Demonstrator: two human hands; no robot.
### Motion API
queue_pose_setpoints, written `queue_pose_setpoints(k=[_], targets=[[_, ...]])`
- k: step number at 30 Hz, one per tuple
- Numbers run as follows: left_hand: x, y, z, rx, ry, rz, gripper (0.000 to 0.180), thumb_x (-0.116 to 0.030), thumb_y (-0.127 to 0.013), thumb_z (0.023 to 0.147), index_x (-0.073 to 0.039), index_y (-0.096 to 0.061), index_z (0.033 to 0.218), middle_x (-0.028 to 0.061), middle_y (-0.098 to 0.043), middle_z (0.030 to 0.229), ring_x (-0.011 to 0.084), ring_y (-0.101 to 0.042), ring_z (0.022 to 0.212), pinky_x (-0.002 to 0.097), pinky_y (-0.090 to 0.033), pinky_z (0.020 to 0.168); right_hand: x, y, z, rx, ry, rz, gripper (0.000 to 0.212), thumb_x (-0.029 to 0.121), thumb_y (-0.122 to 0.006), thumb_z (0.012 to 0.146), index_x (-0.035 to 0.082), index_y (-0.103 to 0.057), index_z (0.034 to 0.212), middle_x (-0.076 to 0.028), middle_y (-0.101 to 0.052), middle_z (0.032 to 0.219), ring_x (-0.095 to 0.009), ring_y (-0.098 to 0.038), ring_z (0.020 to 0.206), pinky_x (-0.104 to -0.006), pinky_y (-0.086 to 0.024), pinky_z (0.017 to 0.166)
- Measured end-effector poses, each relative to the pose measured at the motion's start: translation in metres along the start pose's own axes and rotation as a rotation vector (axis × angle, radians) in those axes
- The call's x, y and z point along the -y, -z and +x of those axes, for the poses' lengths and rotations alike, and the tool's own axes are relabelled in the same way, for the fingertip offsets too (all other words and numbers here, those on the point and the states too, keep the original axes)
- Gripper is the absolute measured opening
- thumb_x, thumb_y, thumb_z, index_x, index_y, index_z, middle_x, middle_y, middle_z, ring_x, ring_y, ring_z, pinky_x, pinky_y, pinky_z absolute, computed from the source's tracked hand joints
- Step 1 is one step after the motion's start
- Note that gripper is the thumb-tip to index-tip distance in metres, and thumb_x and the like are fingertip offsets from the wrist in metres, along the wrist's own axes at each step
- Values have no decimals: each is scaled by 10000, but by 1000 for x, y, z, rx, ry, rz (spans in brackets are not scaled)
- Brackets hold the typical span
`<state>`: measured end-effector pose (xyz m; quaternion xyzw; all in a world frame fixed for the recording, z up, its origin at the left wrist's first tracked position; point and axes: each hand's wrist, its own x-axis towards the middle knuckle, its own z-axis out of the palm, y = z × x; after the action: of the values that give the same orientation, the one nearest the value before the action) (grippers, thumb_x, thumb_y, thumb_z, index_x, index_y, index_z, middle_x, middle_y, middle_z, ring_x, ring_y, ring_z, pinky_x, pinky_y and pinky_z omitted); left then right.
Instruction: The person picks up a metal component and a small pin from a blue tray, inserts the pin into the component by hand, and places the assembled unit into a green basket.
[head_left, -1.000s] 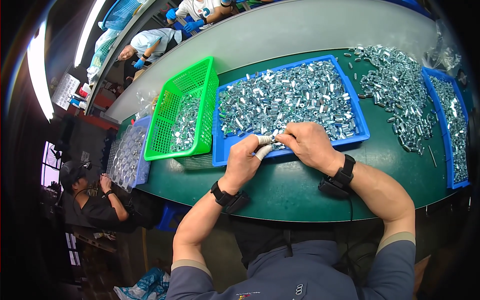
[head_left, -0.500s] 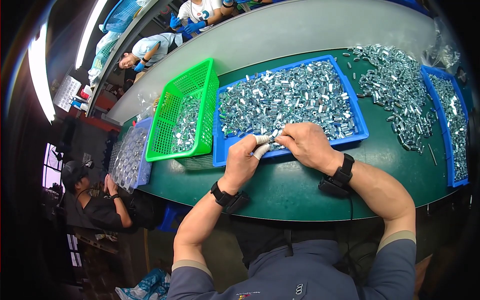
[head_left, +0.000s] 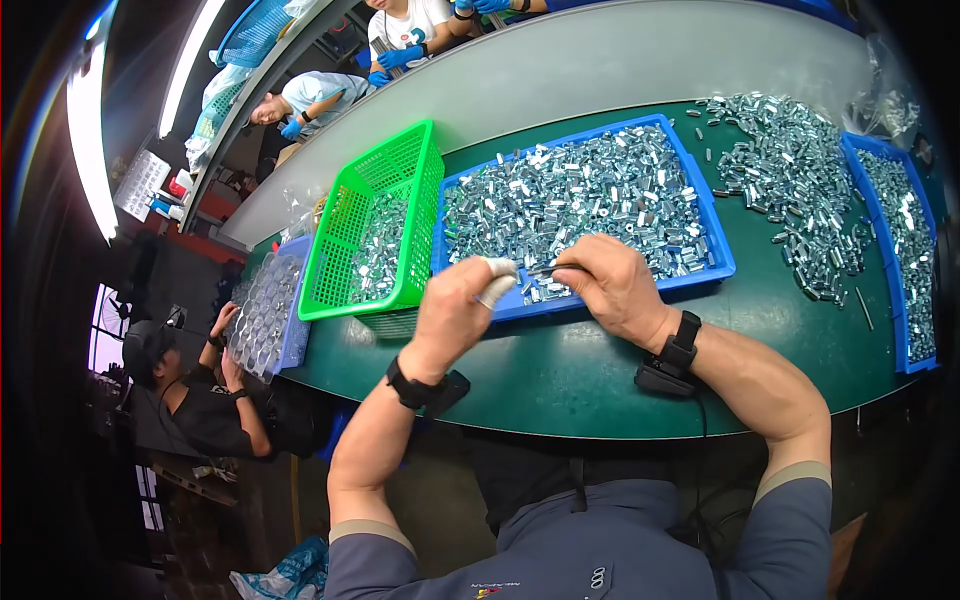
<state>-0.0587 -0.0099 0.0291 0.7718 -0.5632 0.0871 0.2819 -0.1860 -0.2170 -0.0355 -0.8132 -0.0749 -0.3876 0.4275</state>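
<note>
My right hand (head_left: 615,285) pinches a thin dark metal rod (head_left: 545,269) over the near edge of a blue tray (head_left: 715,262). The rod points left toward my left hand (head_left: 452,305). White covers wrap that hand's thumb and forefinger, and its fingers are curled in; whatever is between them I cannot make out. It is beside the tray's near left corner, apart from my right hand. Many small silvery hex metal pieces (head_left: 590,190) fill the tray; some appear hollow.
A green plastic basket (head_left: 325,265) with similar pieces stands left of the tray. Rightward lie a loose heap (head_left: 790,170) and another blue tray (head_left: 897,330). One co-worker (head_left: 205,400) sits left by a lilac crate (head_left: 292,340); others are behind the grey partition (head_left: 640,60).
My hands, together over the tray's edge before, have separated. The left has moved left and slightly down; the right has barely moved and the rod now shows clearly.
</note>
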Motion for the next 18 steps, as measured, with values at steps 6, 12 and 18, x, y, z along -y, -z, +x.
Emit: queue_pose_setpoints(k=[6,12,18], targets=[[45,61,-4,-100,203,106,150,-74,-793,962,-10,-766,1095,121,-795,967,186,-764,850,316,-589,772,-5,1,1,-39,-89,54,129,117,-759,939,12,-708,994,-130,-679,864,-327,-660,809,-417,-516,721],[89,99,-11,-173,264,736,245,-81,-823,897,-31,-747,1125,131,-750,1016,307,-732,952,402,-580,849,-4,0,1,-2,-133,51,137,133,-750,952,10,-709,997,-131,-686,869,-328,-665,806,-416,-519,724],[63,31,-4,-16,58,475,269,-108,-824,873,-68,-736,1124,136,-727,1051,357,-700,1006,446,-561,866,-4,0,-2,-1,-124,26,129,164,-753,945,47,-701,958,-119,-692,857,-334,-680,809,-435,-533,703]])
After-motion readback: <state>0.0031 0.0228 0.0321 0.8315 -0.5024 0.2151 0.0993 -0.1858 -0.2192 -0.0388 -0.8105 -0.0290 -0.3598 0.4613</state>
